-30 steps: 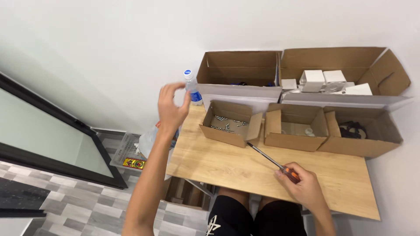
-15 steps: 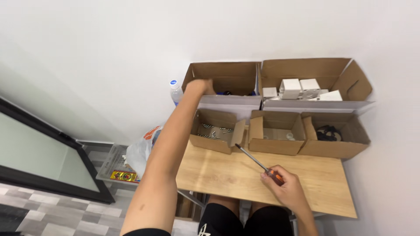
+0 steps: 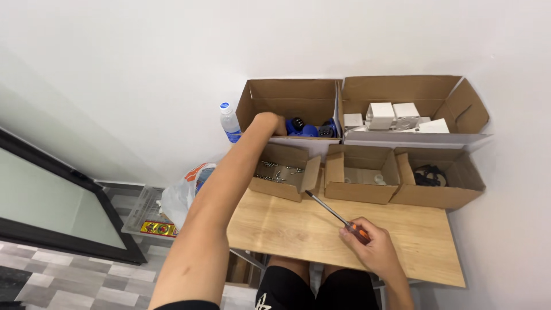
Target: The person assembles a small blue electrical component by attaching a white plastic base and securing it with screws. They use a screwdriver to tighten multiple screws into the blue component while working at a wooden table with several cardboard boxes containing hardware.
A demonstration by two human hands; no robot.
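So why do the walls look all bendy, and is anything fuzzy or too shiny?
Head view: the wide lens bows the wall edges and the black frame; light is soft and even, no glare; faint shadows lie under the cardboard boxes; the left hand reaching into the back box and the right hand holding the screwdriver look sharp, barely blurred.

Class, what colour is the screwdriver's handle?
Orange and black, on the screwdriver in the right hand; head view.

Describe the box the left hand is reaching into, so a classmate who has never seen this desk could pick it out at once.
Start at the wooden desk against the white wall. Two large cardboard boxes stand in the back row; take the left box, beside the water bottle. It alone holds blue and black parts, while its neighbour holds white blocks, and the left hand dips into it.
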